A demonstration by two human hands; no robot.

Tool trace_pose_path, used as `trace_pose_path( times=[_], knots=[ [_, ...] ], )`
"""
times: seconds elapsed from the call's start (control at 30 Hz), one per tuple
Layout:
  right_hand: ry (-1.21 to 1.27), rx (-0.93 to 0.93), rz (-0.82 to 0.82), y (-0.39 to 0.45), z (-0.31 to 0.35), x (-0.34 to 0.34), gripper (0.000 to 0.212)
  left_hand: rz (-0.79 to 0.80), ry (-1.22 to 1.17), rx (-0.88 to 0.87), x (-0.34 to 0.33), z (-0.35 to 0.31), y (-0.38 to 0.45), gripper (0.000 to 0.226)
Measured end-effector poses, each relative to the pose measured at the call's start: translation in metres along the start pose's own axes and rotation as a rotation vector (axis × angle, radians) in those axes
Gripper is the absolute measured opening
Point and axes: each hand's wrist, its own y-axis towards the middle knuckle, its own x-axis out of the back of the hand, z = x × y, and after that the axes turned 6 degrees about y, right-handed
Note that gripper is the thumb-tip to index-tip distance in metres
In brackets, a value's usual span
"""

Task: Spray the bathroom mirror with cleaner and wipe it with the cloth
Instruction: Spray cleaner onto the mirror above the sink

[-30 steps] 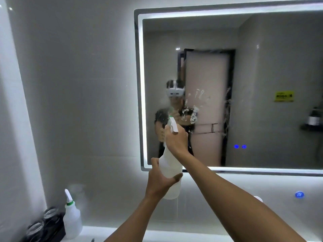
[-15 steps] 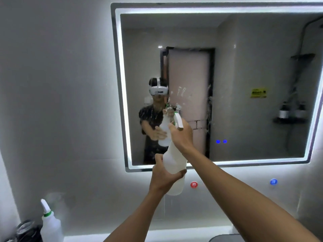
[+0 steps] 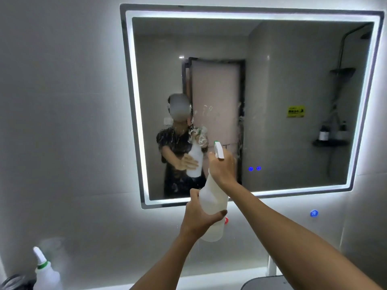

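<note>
A lit-edged bathroom mirror [image 3: 293,84] hangs on the grey wall ahead. White foamy spray marks [image 3: 199,132] cling to the glass left of centre. I hold a white spray bottle [image 3: 212,201] tilted toward the mirror. My left hand [image 3: 199,218] wraps the bottle's body from below. My right hand [image 3: 223,168] grips the neck at the white trigger head [image 3: 218,150]. No cloth is visible.
A second white bottle with a green collar [image 3: 45,271] stands at the lower left beside a dark object [image 3: 12,282]. A red button [image 3: 225,220] and a blue button [image 3: 314,213] sit on the wall under the mirror. A dark basin rim [image 3: 263,283] shows at the bottom.
My view has swung right, so more of the mirror shows. The bottle and both hands have shifted right across the mirror, still aimed at the glass.
</note>
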Motion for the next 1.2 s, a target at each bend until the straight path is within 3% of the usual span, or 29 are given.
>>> trace_pose_path(
  times=[0.3,0.6,0.83,1.2],
  knots=[
    [0.026,-0.012,-0.06,0.003,0.0,0.031,0.031,0.022,-0.085,-0.014,-0.025,-0.017,0.003,0.078],
    [-0.033,-0.059,-0.092,0.014,-0.02,0.085,0.011,0.128,-0.148,-0.062,-0.072,-0.044,-0.005,0.079],
    [-0.087,-0.05,-0.174,0.027,-0.025,0.092,0.026,0.137,-0.151,-0.047,-0.083,-0.047,-0.002,0.073],
    [-0.07,-0.057,-0.206,0.041,-0.038,0.118,0.028,0.138,-0.095,-0.046,-0.11,-0.058,0.009,0.077]
  ],
)
